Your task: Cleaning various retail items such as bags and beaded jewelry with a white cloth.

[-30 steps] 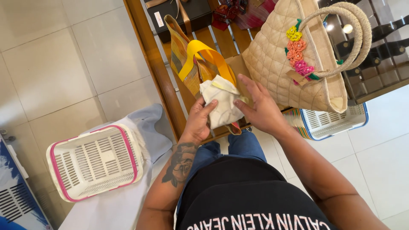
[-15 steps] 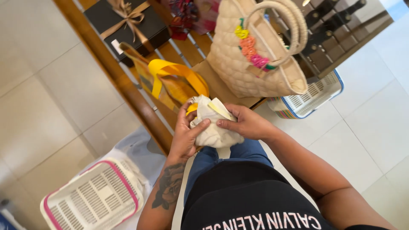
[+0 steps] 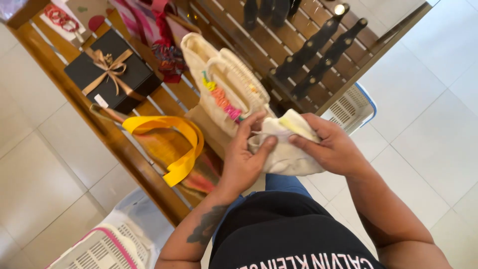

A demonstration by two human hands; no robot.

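Fingers: left hand (image 3: 244,162) and right hand (image 3: 331,147) both pinch a crumpled white cloth (image 3: 286,149) from opposite sides.
Cloth: held in the air off the table's near edge.
Nearby: cream woven handbag (image 3: 224,84) just beyond; yellow-handled bag (image 3: 169,144) at left.
Open room: tiled floor (image 3: 428,114) to the right.

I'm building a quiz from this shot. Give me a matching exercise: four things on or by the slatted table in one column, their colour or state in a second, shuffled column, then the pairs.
Things:
1. Gift box
2. Woven handbag
3. Bag handles
4. Cloth

Colour or state:
A. yellow, looped over a striped bag
B. cream, with coloured trim on the front
C. black, tied with a tan ribbon
D. white, bunched between the left hand and the right hand

Pairs: 1-C, 2-B, 3-A, 4-D
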